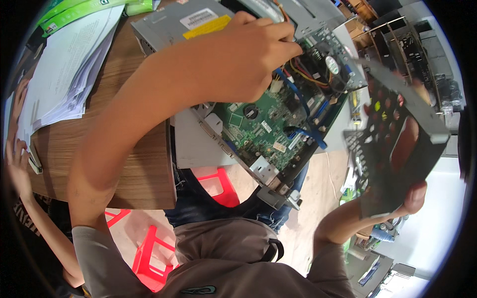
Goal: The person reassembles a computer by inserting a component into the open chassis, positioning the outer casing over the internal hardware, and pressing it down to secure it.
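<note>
An opened desktop computer case lies before me, its green motherboard [268, 124] exposed. My left hand [261, 54] reaches over the case beside a grey metal drive [169, 25] with white and yellow labels. Its fingers are curled in near thin coloured wires; what they grip is hidden. Off to the right, my right hand [415, 197] holds a dark perforated metal panel [382, 174] by its lower edge, apart from the case. A blue cable [298, 92] loops across the board, and a black cooling fan [323, 62] sits at its far right.
Stacked papers [74, 69] and a green package [74, 15] lie on the wooden table [144, 184] at left. Another person's hand [19, 164] is near the papers. Red stools [151, 258] stand on the floor. Shelves [402, 44] with parts are at far right.
</note>
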